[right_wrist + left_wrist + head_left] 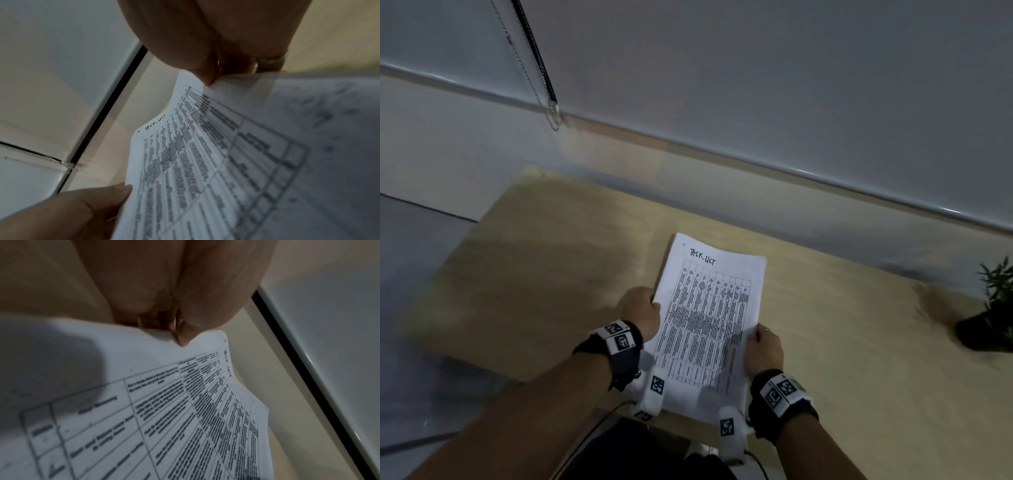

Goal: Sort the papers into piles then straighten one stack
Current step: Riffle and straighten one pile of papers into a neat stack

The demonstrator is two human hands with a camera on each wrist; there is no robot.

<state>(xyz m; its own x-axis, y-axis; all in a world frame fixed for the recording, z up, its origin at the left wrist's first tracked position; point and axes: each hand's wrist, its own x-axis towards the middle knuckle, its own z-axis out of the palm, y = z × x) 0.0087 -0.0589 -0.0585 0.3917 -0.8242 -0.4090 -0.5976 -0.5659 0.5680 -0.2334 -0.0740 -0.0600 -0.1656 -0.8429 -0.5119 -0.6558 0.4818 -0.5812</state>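
A stack of white papers with a printed table and a handwritten heading is held above the wooden table, in front of my body. My left hand grips the stack's left edge, thumb on top. My right hand grips the right edge lower down. In the left wrist view the left hand pinches the paper stack at its edge. The right wrist view shows the right hand pinching the stack, with the left hand on the far edge. The sheets beneath the top one are hidden.
A small potted plant stands at the table's right edge. A window sill and roller blind with a bead chain run behind the table. The floor lies to the left. Cables hang by my lap.
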